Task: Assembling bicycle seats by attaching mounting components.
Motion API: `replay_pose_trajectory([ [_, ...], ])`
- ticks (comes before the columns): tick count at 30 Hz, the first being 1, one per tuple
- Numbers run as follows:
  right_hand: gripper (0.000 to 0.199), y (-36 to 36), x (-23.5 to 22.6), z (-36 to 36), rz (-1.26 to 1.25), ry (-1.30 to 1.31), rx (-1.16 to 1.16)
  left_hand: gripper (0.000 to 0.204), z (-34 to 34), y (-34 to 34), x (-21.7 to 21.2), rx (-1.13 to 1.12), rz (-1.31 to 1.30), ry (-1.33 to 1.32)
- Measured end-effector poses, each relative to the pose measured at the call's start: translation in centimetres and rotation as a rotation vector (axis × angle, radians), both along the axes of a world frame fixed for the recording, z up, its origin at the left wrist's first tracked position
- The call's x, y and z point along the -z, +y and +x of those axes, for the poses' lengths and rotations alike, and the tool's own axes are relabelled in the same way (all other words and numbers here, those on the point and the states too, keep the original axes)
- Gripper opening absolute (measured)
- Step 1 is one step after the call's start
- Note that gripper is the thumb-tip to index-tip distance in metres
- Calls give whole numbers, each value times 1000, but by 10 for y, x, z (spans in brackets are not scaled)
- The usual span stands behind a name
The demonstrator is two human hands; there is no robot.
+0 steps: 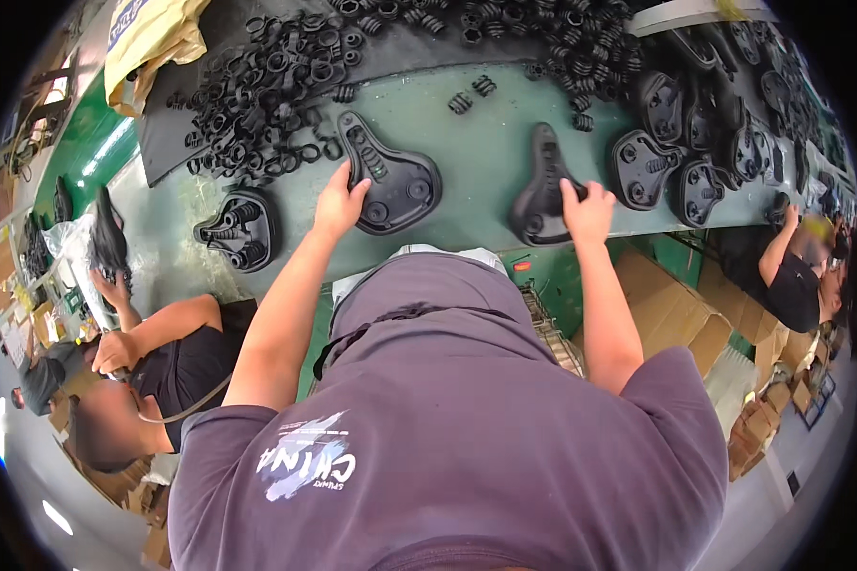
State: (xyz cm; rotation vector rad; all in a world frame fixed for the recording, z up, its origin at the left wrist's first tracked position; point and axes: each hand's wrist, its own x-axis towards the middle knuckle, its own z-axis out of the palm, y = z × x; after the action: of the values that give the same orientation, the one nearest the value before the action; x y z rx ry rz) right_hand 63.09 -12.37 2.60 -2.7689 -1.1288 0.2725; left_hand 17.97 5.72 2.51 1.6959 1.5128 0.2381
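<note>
On the green bench (467,181), your left hand (338,205) grips the near edge of an upturned saddle (390,176) whose nose points far-left. Well apart to the right, your right hand (588,211) clamps a second saddle (541,190), standing on edge, nose pointing far.

A long green-topped bench (467,162) is seen running across the upper half, worn pale toward its left end. Its front edge is backed by green panelling (552,276). Stacked brown cardboard boxes (676,319) are set on the floor at the right, and more cartons (114,481) lie at lower left.
</note>
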Motion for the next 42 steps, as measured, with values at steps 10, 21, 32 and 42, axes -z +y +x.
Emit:
replay_pose_trajectory([
  [10,68,205,-39,-101,162,213,-527,56,-28,22,-6,-228,-1,75],
  [21,49,216,-62,-182,142,868,-914,71,45,26,-60,-169,-208,-659],
  [32,28,132,-68,-190,-37,1558,-398,43,-18,-41,-72,401,417,-82],
  [42,29,106,-44,-211,38,613,-1083,45,-18,-56,-58,519,512,241],
])
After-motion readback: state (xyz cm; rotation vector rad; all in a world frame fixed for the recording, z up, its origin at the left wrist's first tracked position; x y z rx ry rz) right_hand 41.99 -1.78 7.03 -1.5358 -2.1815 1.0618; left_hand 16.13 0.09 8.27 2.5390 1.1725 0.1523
